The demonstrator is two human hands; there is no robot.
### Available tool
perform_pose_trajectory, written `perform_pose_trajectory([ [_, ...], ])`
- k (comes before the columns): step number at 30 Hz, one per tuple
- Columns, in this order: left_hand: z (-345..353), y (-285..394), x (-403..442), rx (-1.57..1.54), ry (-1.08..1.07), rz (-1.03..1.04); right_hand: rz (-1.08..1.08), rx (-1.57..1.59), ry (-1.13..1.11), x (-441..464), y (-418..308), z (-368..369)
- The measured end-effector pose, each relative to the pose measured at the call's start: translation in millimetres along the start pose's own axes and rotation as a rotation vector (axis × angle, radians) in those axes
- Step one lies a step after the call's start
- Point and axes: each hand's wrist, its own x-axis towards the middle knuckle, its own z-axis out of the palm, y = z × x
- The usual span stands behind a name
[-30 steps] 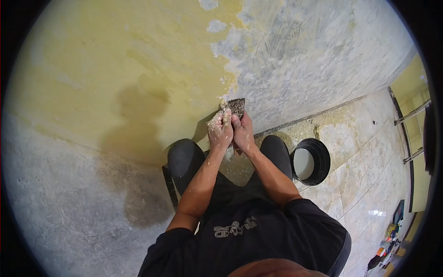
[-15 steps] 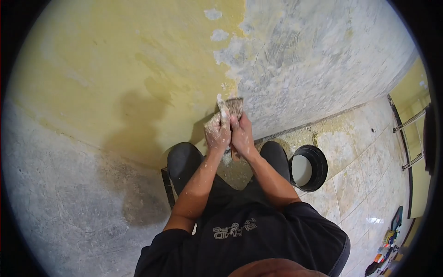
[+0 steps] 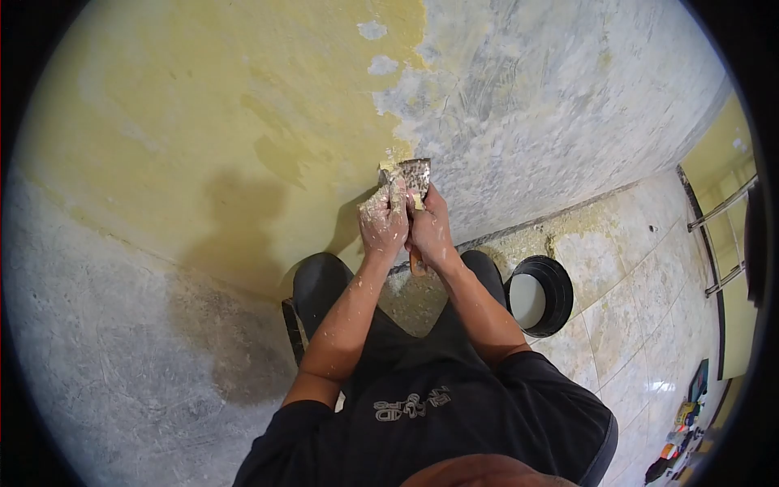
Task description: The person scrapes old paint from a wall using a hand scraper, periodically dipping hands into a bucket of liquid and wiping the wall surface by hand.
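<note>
The person's two hands meet in front of the wall [image 3: 268,105], close to the border where yellow paint gives way to a patchy grey and white surface. The right hand [image 3: 430,227] is closed around a scraper [image 3: 417,174], whose wide, speckled blade points up toward the wall, while its orange-brown handle sticks out below the palm, toward the body. The left hand [image 3: 383,223] is curled shut around a narrow coated piece [image 3: 390,172], its tip beside the left edge of the blade; it is too smeared and too small to tell what it is. Pale crumbs cling to the left hand's fingers, and flecks dot both forearms. Whether the blade touches the wall cannot be told.

Both hands are above and between the knees of the dark trousers [image 3: 320,284]. Just beside the right knee, a black bucket [image 3: 560,299] with whitish liquid inside stands on the tiled floor [image 3: 625,325], where yellowish residue is spread along the foot of the wall. Well apart from the hands, at the lower right, a cluster of small items [image 3: 682,430] lies on the floor, and metal rails [image 3: 725,204] show farther up on that side
</note>
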Motion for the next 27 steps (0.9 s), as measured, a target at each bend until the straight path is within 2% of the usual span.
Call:
perform_pose_trajectory([
  [1, 1, -1, 1, 0.051, 0.017, 0.090, -0.014, 0.002, -0.015, 1, -2, -1],
  [2, 1, -2, -4, -0.088, -0.048, -0.102, -0.035, -0.048, -0.009, 4, 15, -6],
  [6, 4, -7, -9, 0.047, -0.032, -0.012, 0.069, 0.042, -0.005, -1, 18, -11],
  [10, 14, -10, -10, -0.076, 0.032, 0.012, 0.137, -0.038, -0.031, -4, 10, -15],
  [12, 14, -2, -8, -0.172, 0.078, -0.032, -0.049, -0.019, 0.025, 4, 21, -11],
  [13, 12, -1, -7, -0.169, 0.079, -0.034, -0.045, -0.017, 0.024, 7, 27, -11],
  [15, 9, 1, 3, -0.083, -0.013, -0.117, -0.299, -0.044, 0.019, 23, 31, -9],
  [18, 7, 9, 12, -0.081, 0.010, -0.063, -0.217, -0.063, -0.020, 18, -15, 1],
  [19, 9, 7, 13, -0.108, 0.043, -0.022, -0.213, -0.068, -0.026, 18, -8, -4],
  [20, 13, 1, 7, -0.255, 0.039, -0.068, -0.264, -0.184, -0.027, 20, 5, -13],
  [21, 16, -8, 3, -0.255, 0.041, -0.059, -0.315, -0.294, -0.023, 18, 13, -17],
  [22, 17, -13, -3, -0.103, 0.060, 0.006, -0.139, -0.130, 0.004, 8, 8, -12],
  [23, 19, -20, -7, 0.049, 0.082, 0.069, -0.141, -0.131, 0.000, 8, 7, -12],
  [25, 11, 12, 4, -0.016, 0.092, 0.016, -0.238, -0.346, 0.004, 14, 1, -13],
  [26, 6, 26, 13, -0.086, 0.059, -0.071, -0.120, -0.222, -0.018, 12, -23, -5],
  [27, 1, 36, 17, -0.160, 0.030, -0.157, -0.114, -0.228, -0.018, 12, -26, -5],
])
